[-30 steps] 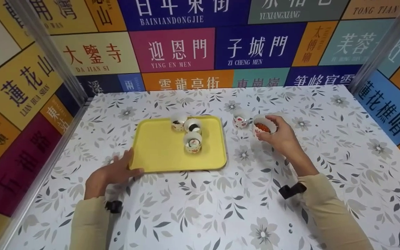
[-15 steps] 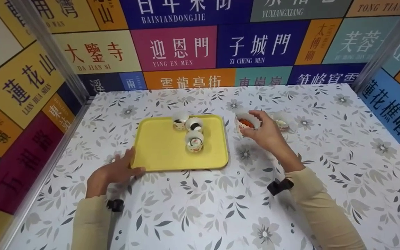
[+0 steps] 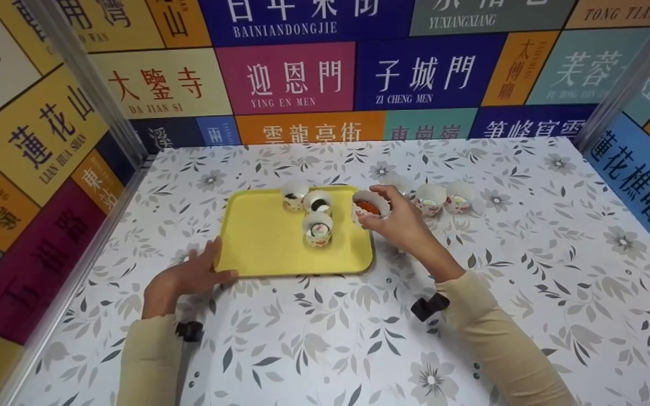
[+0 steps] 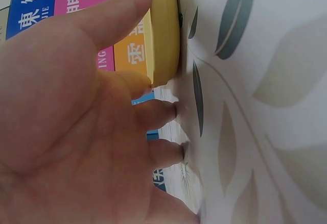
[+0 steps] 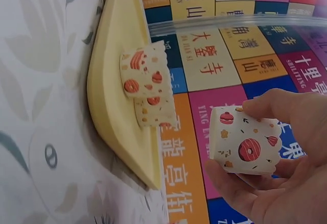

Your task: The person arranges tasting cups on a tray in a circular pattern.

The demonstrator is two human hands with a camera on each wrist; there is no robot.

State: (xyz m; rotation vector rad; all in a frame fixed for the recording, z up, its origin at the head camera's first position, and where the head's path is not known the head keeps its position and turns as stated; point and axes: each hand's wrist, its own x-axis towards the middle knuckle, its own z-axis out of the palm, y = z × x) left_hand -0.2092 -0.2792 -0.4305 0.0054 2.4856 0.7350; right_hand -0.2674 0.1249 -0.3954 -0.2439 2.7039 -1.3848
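Note:
My right hand (image 3: 407, 223) pinches a paper baking cup (image 3: 370, 208) with orange-red, roe-like filling between thumb and fingers. In the right wrist view this cup (image 5: 248, 142), printed with red sweets, is held in the air beyond the tray. In the head view it overlaps the right rim of the yellow tray (image 3: 268, 248). My left hand (image 3: 189, 276) holds the tray's near left corner, thumb at the front edge and index finger at the left side; its other fingertips rest on the tablecloth. On the tray stand three similar cups; the nearest cup (image 3: 317, 231) contains what looks like a sushi roll.
Right of the tray, a white-lined cup (image 3: 429, 202) and another cup (image 3: 459, 200) stand on the floral tablecloth (image 3: 325, 338). One more cup (image 3: 399, 183) is partly hidden behind my right hand. A colourful lettered wall (image 3: 285, 79) bounds the table's back.
My right hand has carried the cup with orange-red filling leftward, from beside the other cups to the tray's right rim. My left hand has stayed at the tray's corner.

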